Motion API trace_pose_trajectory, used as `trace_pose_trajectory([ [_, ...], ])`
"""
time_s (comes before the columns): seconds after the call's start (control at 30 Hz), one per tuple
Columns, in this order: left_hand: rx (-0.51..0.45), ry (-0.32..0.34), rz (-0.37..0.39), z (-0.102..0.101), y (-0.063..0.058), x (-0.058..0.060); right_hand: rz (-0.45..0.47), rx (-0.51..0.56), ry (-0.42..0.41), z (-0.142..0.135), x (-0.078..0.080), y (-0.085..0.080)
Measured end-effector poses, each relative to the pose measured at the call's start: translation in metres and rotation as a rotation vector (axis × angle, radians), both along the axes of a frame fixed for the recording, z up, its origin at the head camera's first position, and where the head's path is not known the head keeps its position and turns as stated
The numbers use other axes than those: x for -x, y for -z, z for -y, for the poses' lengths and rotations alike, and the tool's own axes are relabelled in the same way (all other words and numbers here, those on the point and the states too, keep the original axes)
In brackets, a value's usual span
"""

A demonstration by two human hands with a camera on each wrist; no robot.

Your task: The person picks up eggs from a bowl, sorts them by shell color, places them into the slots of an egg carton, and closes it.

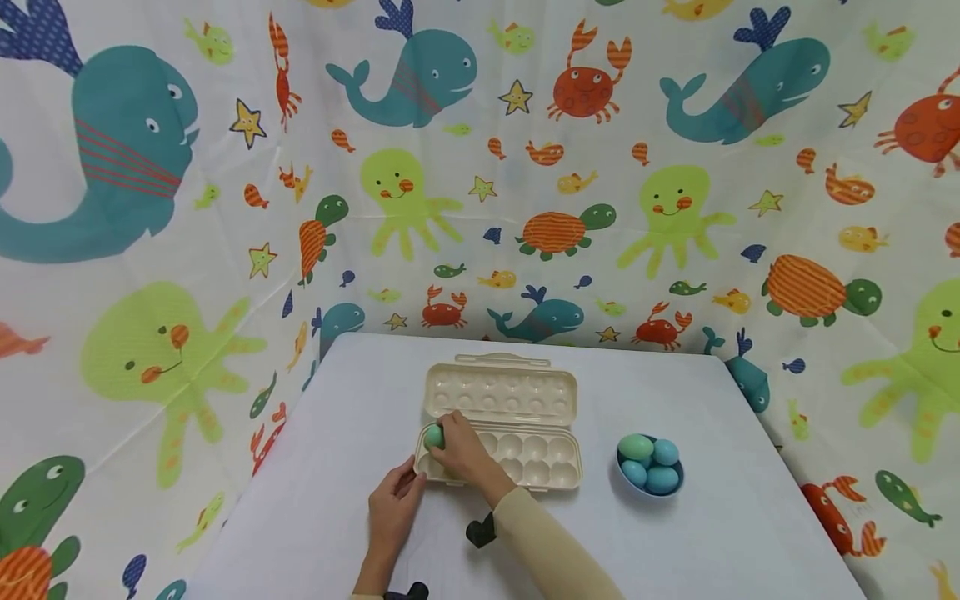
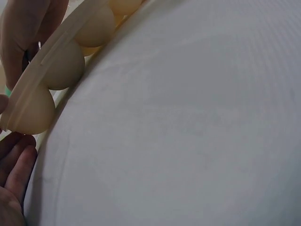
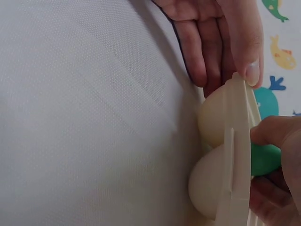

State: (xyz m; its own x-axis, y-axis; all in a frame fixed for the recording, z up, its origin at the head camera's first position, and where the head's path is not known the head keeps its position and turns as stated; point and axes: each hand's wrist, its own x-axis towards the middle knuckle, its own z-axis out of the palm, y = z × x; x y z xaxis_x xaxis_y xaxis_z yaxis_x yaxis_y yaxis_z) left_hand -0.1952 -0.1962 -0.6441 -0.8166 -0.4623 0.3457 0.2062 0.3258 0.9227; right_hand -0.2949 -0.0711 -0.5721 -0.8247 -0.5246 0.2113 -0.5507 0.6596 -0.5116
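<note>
A cream plastic egg carton point(image 1: 573, 482) lies unfolded on the table, its lid point(image 1: 501, 421) tipped towards the back. My left hand point(image 1: 393, 504) holds the carton's front left corner, thumb on the rim and fingertips beneath, as the right wrist view shows. A green egg point(image 1: 433, 437) is at the back left cup; my right hand point(image 1: 467, 454) pinches it between thumb and fingers. In the right wrist view that green egg point(image 3: 265, 159) shows just above the carton's rim. Whether it touches the cup's bottom is hidden. The cups to the right of my hand hold nothing.
To the right of the carton stands a small blue bowl point(image 1: 651, 492) with several blue eggs point(image 1: 662, 480) and a green egg point(image 1: 636, 447). A white cloth point(image 1: 712, 550) covers the table. Curtains point(image 1: 480, 50) printed with sea animals hang behind and at both sides.
</note>
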Motion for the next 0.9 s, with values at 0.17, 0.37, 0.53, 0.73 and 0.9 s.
trace_pose_trajectory([
  [0.17,-0.024,0.008,0.042,0.000,-0.001,-0.001,-0.034,-0.028,0.019,0.002,0.001,0.006],
  [0.37,-0.006,-0.019,0.064,-0.004,-0.012,-0.005,-0.052,-0.078,0.036,0.006,0.002,0.013],
  [0.53,-0.001,-0.027,0.059,-0.002,-0.003,0.001,-0.054,-0.109,0.051,0.007,0.001,0.008],
  [0.73,-0.012,-0.006,0.054,0.000,-0.002,0.003,-0.046,-0.135,0.050,0.005,-0.002,0.003],
  [0.9,0.012,-0.010,0.038,0.001,-0.002,0.002,-0.056,-0.146,0.040,0.004,-0.004,0.002],
])
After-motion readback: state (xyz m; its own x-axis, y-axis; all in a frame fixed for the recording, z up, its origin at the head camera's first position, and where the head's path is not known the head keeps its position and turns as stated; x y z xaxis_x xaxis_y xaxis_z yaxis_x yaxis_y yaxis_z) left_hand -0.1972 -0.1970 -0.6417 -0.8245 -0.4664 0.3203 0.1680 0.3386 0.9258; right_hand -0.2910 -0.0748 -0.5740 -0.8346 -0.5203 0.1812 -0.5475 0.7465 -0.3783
